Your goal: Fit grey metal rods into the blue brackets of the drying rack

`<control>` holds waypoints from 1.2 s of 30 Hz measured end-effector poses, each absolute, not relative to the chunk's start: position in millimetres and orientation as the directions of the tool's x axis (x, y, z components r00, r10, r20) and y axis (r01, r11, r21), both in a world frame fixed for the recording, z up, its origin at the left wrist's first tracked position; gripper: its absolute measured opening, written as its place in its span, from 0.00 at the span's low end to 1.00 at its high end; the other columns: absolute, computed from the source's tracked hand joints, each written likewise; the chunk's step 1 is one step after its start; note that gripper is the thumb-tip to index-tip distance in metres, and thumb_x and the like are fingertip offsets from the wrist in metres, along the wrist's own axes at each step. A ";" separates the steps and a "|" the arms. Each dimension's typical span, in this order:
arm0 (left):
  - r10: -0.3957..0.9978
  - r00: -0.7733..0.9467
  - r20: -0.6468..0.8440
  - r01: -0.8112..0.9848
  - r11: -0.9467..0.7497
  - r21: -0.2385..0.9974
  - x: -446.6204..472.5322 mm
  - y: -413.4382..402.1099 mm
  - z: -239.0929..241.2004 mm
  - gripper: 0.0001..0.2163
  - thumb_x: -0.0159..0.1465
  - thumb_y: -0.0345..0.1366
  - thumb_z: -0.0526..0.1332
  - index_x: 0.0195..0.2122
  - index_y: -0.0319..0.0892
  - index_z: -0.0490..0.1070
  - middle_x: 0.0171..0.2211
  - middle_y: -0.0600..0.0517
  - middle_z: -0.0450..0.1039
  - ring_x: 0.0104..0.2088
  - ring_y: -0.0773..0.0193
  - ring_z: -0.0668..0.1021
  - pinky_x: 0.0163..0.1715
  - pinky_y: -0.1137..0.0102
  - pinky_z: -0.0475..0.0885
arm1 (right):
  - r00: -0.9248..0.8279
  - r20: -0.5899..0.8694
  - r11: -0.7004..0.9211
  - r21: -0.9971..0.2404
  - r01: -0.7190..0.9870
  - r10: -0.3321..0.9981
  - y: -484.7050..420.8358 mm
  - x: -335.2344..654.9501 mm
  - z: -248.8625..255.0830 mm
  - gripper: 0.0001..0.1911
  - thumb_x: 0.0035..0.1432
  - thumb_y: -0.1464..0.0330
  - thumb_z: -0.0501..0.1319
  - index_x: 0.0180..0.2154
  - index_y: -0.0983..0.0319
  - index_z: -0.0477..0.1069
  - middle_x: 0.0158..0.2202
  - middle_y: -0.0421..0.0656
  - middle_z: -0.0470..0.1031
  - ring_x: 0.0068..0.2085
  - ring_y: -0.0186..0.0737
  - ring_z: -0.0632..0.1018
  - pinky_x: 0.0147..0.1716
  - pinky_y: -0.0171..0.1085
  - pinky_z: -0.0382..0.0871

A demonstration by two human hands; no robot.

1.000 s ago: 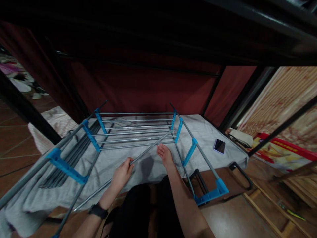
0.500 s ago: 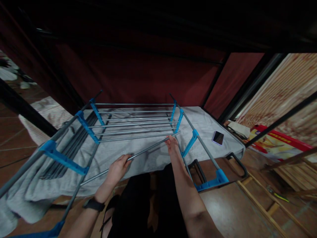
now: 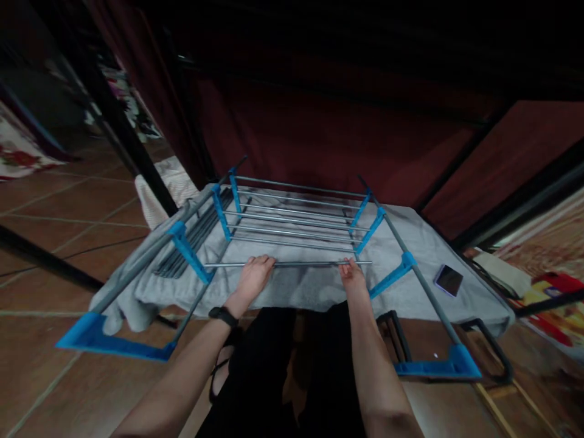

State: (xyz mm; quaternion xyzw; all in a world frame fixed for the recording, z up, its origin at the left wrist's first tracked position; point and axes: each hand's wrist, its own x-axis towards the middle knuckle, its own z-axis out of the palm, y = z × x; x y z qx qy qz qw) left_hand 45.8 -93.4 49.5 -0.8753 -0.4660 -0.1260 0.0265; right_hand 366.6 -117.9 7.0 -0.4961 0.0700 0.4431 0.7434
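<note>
A drying rack frame point(image 3: 196, 267) with blue plastic brackets and grey metal rods lies on a grey cloth point(image 3: 424, 243). A loose grey rod point(image 3: 301, 264) lies level across the frame between the blue brackets. My left hand point(image 3: 253, 277) grips it near its left half. My right hand point(image 3: 351, 274) holds it close to its right end. Several fitted rods point(image 3: 296, 222) run parallel behind it. A black watch point(image 3: 223, 316) is on my left wrist.
A bundle of spare grey rods point(image 3: 191, 243) lies on the cloth at the left. A phone point(image 3: 449, 280) rests on the cloth at the right. A dark red curtain and black metal posts stand behind. Tiled floor surrounds; a black handle point(image 3: 497, 353) sits lower right.
The rod has swung from a diagonal to level across the frame, with both hands now on it. The view has turned left.
</note>
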 end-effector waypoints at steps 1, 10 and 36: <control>0.807 0.539 0.242 0.821 -0.567 0.066 46.5 -90.7 50.8 0.11 0.71 0.31 0.51 0.46 0.43 0.73 0.40 0.45 0.76 0.44 0.55 0.78 0.46 0.60 0.65 | 0.592 -0.551 0.099 -0.678 -0.729 0.588 -118.6 368.5 6.7 0.09 0.65 0.72 0.59 0.31 0.58 0.69 0.25 0.34 0.75 0.28 0.28 0.78 0.35 0.29 0.77; 0.812 0.545 0.208 0.831 -0.556 -0.009 40.1 -71.1 51.0 0.12 0.68 0.25 0.51 0.42 0.41 0.73 0.38 0.46 0.76 0.41 0.56 0.76 0.47 0.60 0.65 | 0.555 -0.570 0.017 -0.688 -0.726 0.606 -120.7 372.3 1.6 0.11 0.66 0.75 0.56 0.31 0.58 0.67 0.27 0.34 0.75 0.28 0.27 0.79 0.34 0.29 0.78; 0.845 0.421 0.330 0.865 -0.483 0.135 -1.0 -69.6 39.5 0.14 0.66 0.27 0.53 0.50 0.42 0.71 0.41 0.44 0.80 0.45 0.52 0.79 0.47 0.60 0.66 | 0.471 -0.485 0.035 -0.668 -0.743 0.737 -136.4 338.8 24.1 0.07 0.63 0.75 0.58 0.34 0.59 0.71 0.32 0.40 0.80 0.34 0.31 0.82 0.41 0.32 0.81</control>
